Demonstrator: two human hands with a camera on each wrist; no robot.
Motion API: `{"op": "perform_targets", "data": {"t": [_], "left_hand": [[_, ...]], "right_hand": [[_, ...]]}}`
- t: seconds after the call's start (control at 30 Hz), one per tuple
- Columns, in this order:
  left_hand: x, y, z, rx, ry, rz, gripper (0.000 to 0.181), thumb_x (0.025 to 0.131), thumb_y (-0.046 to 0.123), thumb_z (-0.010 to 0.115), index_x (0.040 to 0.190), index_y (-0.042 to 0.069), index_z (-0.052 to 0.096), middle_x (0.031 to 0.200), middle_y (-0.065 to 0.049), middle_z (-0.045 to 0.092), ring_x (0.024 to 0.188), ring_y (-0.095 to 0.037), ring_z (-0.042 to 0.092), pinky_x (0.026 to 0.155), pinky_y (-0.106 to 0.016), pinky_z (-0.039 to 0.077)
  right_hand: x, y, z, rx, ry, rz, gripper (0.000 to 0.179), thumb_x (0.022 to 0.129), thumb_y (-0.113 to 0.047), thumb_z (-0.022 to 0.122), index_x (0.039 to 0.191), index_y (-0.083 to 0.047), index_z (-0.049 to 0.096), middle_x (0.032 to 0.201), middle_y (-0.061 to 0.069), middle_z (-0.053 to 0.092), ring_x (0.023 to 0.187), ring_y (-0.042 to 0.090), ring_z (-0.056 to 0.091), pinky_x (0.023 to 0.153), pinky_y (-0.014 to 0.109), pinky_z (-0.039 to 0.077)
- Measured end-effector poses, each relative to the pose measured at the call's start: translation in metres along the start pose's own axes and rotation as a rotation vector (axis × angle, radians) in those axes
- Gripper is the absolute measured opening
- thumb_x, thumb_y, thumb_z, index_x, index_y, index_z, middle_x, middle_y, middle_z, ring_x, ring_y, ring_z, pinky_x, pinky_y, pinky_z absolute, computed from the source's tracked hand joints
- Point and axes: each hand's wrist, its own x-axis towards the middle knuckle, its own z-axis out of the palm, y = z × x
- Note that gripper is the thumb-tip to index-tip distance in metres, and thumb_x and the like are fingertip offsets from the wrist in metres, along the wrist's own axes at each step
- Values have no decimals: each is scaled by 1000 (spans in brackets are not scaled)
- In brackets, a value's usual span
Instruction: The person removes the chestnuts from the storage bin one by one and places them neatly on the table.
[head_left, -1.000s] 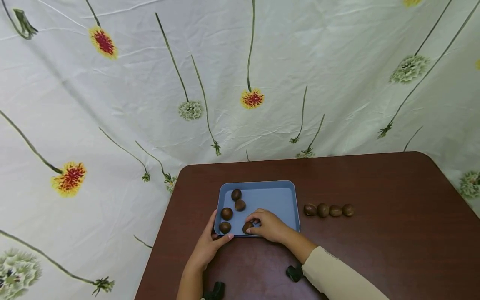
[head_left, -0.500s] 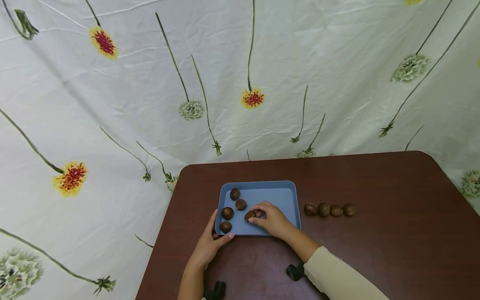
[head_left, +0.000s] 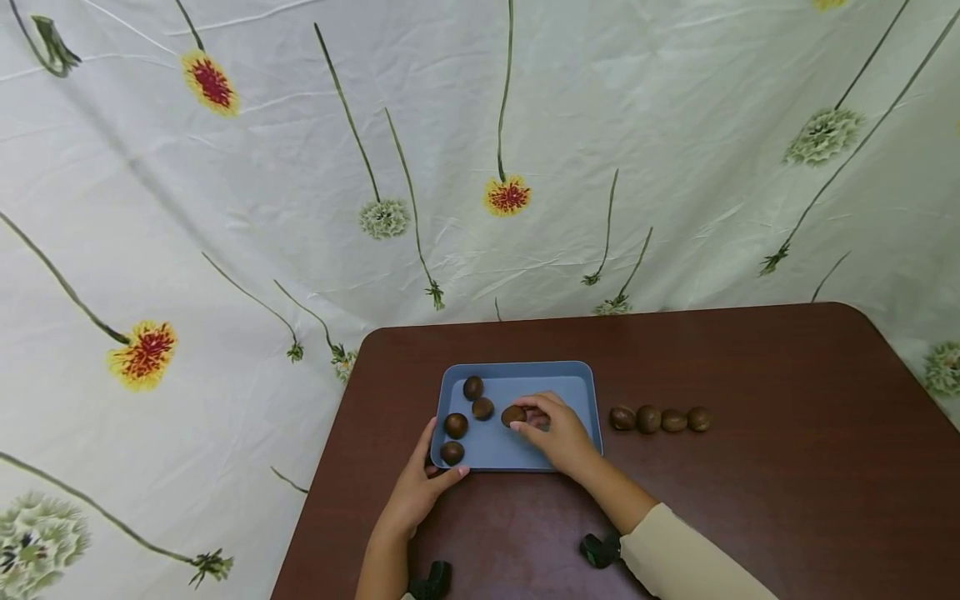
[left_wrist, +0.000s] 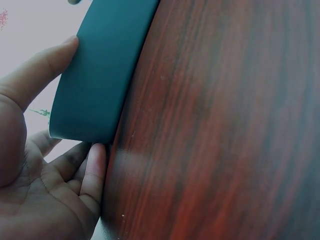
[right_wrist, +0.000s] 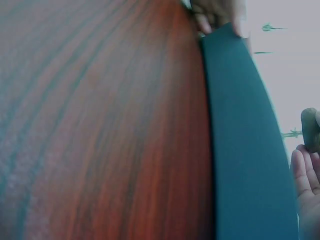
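My left hand point(head_left: 417, 492) grips the near left corner of a blue tray point(head_left: 528, 379), thumb on the front rim and fingers round the left side. In the left wrist view its thumb point(left_wrist: 50, 62) presses the tray's side wall point(left_wrist: 102, 70) and the fingers curl at the corner. Between thumb and fingertips my right hand point(head_left: 562, 437) pinches a shiny brown nut-like ball point(head_left: 513, 416) over the tray's middle. The same ball point(right_wrist: 311, 130) shows at the right wrist view's edge. Several similar balls point(head_left: 455, 426) lie along the tray's left part.
To the right of the tray, several more brown balls point(head_left: 648, 419) stand in a row on the dark red-brown table point(head_left: 787, 467). A white cloth point(head_left: 300, 167) printed with flowers hangs behind. Black wrist devices point(head_left: 598, 551) sit on both forearms.
My right hand has moved the pinched ball from the tray's front edge back and to the right, toward the tray's middle. The left hand keeps its place on the corner.
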Motion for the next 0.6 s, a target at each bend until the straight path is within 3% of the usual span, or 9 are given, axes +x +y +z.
{"op": "perform_targets", "data": {"t": [0.27, 0.6], "left_hand": [[-1, 1, 0, -21, -8, 1, 101, 87, 37, 81, 162, 40, 13, 160, -18, 38, 121, -31, 63, 91, -46, 54], [-2, 1, -1, -6, -7, -2, 101, 86, 39, 81, 162, 40, 14, 162, -17, 33, 126, -34, 60, 92, -48, 54]], "right_hand": [[-18, -4, -19, 83, 69, -2, 38, 92, -22, 77, 126, -10, 69, 119, 6, 63, 106, 19, 62, 89, 22, 54], [-49, 4, -45, 108, 133, 68, 44, 93, -29, 75, 130, -7, 66, 124, 3, 61, 106, 10, 60, 91, 17, 51]]}}
